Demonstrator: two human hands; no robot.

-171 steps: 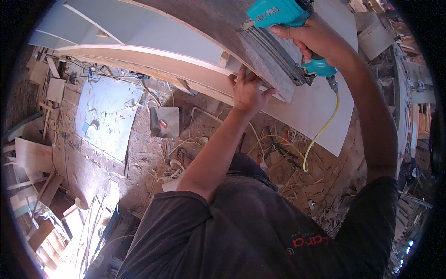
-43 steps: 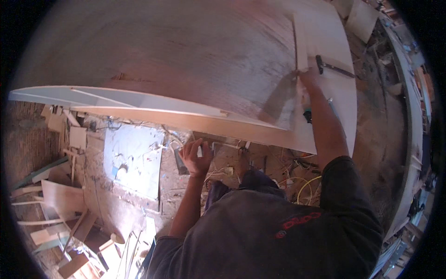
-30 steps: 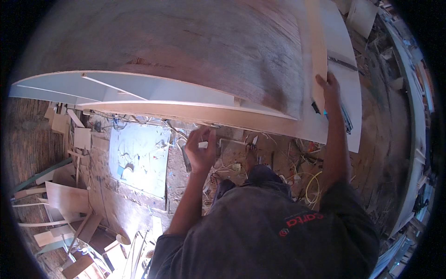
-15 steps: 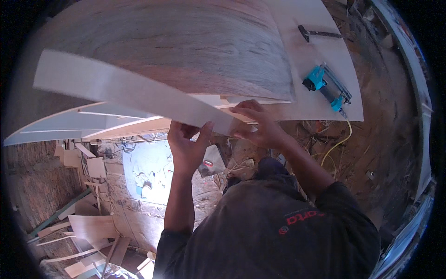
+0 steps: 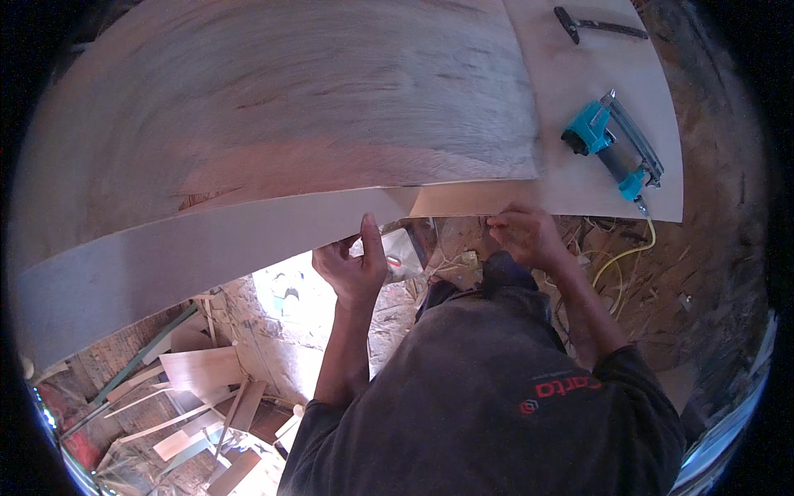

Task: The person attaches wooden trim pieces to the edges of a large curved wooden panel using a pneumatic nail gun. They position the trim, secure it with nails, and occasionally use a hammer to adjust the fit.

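A long pale wooden strip (image 5: pixel 207 236) lies along the near side of a large wood-grained panel (image 5: pixel 356 99). My left hand (image 5: pixel 354 269) grips the strip's near edge toward its right end, thumb on top and fingers underneath. Beyond that end, a tan board section (image 5: pixel 471 198) shows between the panel and the near edge. My right hand (image 5: pixel 529 238) is at this edge, fingers curled and pinched together; whatever they hold, if anything, is hidden.
On the pale board (image 5: pixel 612 66) at right lie a teal air nailer (image 5: pixel 608 145) with a yellow hose (image 5: pixel 633 255) and a black hammer (image 5: pixel 591 26). Wood offcuts (image 5: pixel 203 368) are piled on the floor at lower left. Debris litters the floor at right.
The strip has come down from a raised slant to lie along the panel's near side, covering the open frame there. My right hand has left the strip's end and moved right.
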